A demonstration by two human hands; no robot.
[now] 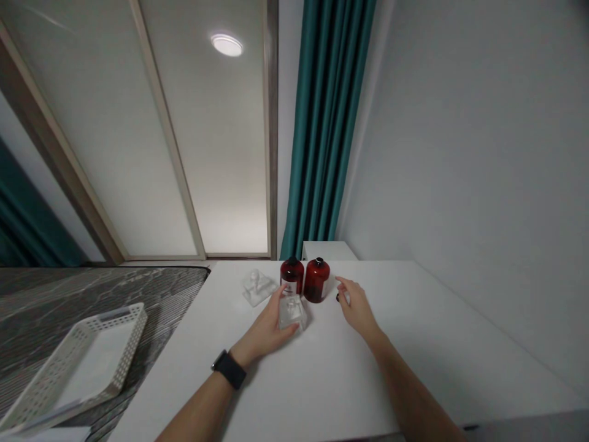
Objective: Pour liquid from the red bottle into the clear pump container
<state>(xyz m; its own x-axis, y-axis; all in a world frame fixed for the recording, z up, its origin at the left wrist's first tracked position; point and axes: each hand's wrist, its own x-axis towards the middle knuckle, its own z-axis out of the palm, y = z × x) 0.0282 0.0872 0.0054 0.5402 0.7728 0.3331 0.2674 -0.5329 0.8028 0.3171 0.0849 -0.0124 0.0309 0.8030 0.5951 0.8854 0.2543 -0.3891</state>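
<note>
My left hand (272,324), a dark watch on its wrist, is closed around a clear, square, glass-like container (291,312) at the table's middle. Just behind it stand two dark red bottles: the left bottle (292,274) has a dark top and a pale label, partly covered by my fingers. On the right bottle (316,281) the neck shows a light rim. To the right of them, my right hand (355,307) has its fingers curled about a small black round piece (338,297), mostly hidden. Left of the bottles lies another clear piece (257,287), its kind unclear.
The white table (294,387) reaches toward the wall on the right. A white perforated basket (87,359) sits lower, left of the table, over a grey patterned surface (179,288). Behind are a teal curtain (324,123), frosted sliding doors (221,153) and a low white box (329,250).
</note>
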